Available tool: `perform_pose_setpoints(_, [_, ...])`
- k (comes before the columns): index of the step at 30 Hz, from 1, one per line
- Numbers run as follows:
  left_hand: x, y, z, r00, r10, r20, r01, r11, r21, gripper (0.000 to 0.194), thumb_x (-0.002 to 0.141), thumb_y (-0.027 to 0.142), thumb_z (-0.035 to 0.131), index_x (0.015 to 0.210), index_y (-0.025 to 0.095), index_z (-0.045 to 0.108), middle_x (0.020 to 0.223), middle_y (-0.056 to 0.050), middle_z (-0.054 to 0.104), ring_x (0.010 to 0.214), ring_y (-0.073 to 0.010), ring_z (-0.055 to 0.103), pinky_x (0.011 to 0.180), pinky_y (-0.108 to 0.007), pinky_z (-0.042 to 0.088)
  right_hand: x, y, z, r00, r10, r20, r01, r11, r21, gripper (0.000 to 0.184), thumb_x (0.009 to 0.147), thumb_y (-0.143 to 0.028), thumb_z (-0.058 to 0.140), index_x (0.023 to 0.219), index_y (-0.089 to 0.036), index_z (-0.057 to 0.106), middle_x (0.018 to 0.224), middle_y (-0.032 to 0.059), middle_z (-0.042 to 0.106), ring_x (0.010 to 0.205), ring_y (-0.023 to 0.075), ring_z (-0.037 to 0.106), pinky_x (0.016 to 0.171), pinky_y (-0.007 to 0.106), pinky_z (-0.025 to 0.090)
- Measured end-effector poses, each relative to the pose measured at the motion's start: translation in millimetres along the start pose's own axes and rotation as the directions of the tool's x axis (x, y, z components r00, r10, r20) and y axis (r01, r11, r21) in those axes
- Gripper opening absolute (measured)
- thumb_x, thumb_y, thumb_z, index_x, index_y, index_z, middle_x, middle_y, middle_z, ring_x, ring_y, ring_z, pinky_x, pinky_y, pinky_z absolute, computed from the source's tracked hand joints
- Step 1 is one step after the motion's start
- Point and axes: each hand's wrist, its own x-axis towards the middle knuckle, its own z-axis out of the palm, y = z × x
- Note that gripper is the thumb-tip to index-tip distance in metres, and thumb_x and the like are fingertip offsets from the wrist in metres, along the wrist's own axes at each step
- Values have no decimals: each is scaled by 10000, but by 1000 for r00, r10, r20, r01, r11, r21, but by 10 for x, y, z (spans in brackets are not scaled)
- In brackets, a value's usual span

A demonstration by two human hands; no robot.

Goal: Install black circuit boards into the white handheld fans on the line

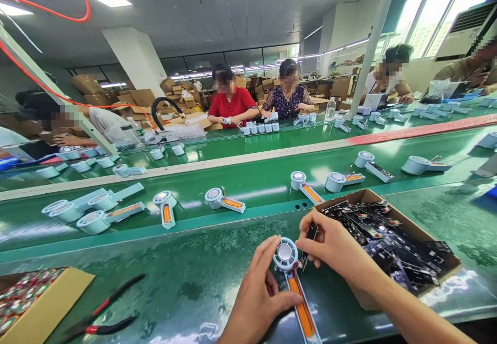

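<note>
My left hand (259, 295) grips a light-blue handheld fan housing (286, 253) on the green bench, fingers at its round head and thumb across the handle. An orange strip (302, 310) lies in the open handle, and dark red wires show at the neck. Between the fingertips of my right hand (330, 240) is a small black circuit board (310, 238), held upright just right of the fan head. Whether the board touches the wires I cannot tell. Right of that hand stands a cardboard box (452, 269) full of black circuit boards (388, 240).
Red-and-black pliers (97, 315) lie at the left, near a box (58, 302) of small parts with red wires. Several fan housings (213, 198) sit on the green conveyor (256, 173) ahead. Across it, people (233, 103) work with more housings.
</note>
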Motion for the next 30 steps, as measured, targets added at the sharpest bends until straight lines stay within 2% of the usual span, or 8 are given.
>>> perform_pose_setpoints(6, [18,-46,99,999,-26,-33,25,999,-20,838,680,286,879,1425,365,502,1625,-91,220,626,-62,580,611,-278,529,-99,65,-53,988,150,40,-155,966,206,316,769,-355,764,805,-215,483,585,-47,669,511,142,660,549,244,486])
perform_pose_setpoints(9, [64,-101,151,994,-15,-105,19,999,44,693,753,235,808,1385,345,545,1578,-94,320,598,-63,546,626,-285,536,-133,68,-51,980,193,53,-200,960,195,321,775,-379,761,795,-216,485,581,-36,677,497,153,654,524,250,476])
perform_pose_setpoints(13, [98,-100,181,983,21,-180,-12,998,55,576,799,256,770,1341,334,591,1418,-74,460,601,-73,533,616,-274,523,-168,61,-89,999,26,35,-16,966,-260,230,799,-275,760,745,-208,547,643,-39,656,596,153,639,557,246,423])
perform_pose_setpoints(17, [83,-61,188,982,30,-185,-18,998,65,559,825,225,733,1354,333,590,1441,-89,498,602,-86,551,599,-274,537,-243,110,-132,930,-250,268,365,574,-732,112,853,-180,735,873,-234,639,766,-35,684,660,160,647,554,260,340])
perform_pose_setpoints(21, [72,-62,206,982,43,-186,-32,997,65,560,853,219,686,1391,313,564,1498,-106,501,671,-126,614,547,-251,532,-385,120,-91,809,-367,459,558,237,-795,152,905,-136,658,998,-250,619,841,-13,657,594,161,605,469,297,270])
perform_pose_setpoints(24, [66,-64,221,983,22,-183,-17,999,28,564,848,230,684,1392,314,564,1509,-104,492,666,-125,622,527,-245,535,-481,78,-19,730,-383,566,646,118,-754,141,864,-164,728,880,-252,619,961,18,666,800,225,653,484,293,317])
perform_pose_setpoints(27, [45,-55,232,985,-29,-168,11,994,-105,580,846,239,676,1401,350,545,1547,-89,429,573,-73,570,489,-235,525,-528,78,62,810,-364,459,565,281,-776,118,875,-157,694,959,-227,649,963,42,681,775,225,662,511,287,385])
perform_pose_setpoints(30, [17,-48,234,990,-84,-113,50,959,-277,585,855,268,669,1408,386,520,1615,-73,293,519,-18,545,464,-215,508,-533,123,155,946,-215,242,321,721,-614,122,957,-198,550,923,-214,666,836,19,677,730,178,650,601,260,445])
